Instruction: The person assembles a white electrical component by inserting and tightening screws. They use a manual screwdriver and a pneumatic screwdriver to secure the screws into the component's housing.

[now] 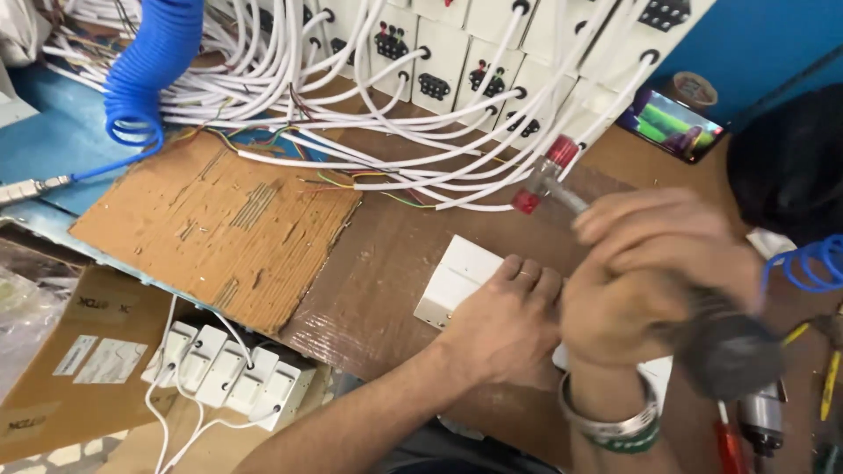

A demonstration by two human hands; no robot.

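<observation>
L hand (505, 320) flat, pinning white box (457, 281) at frame centre. R hand (654, 272) wrapped round powered driver (724, 347), blurred. I judge: tip could slip, hit L fingers if box shifts.

Left hand (505, 320): enters from 7 o'clock, bare forearm running diagonal toward centre. Palm down, fingers (527, 274) extended together toward 12 o'clock, pressed flat, knuckles slightly raised.

Right hand (654, 281): at 3 o'clock of left hand, touching its outer edge. Forearm rises from 6 o'clock, near vertical. Wrist carries silver metal bangle over green band. Fingers curled into closed fist-like grip, thumb side toward 10 o'clock. Outline motion-blurred, single fingertips not distinguishable. Both hands bare, close together in lower right of view.
</observation>
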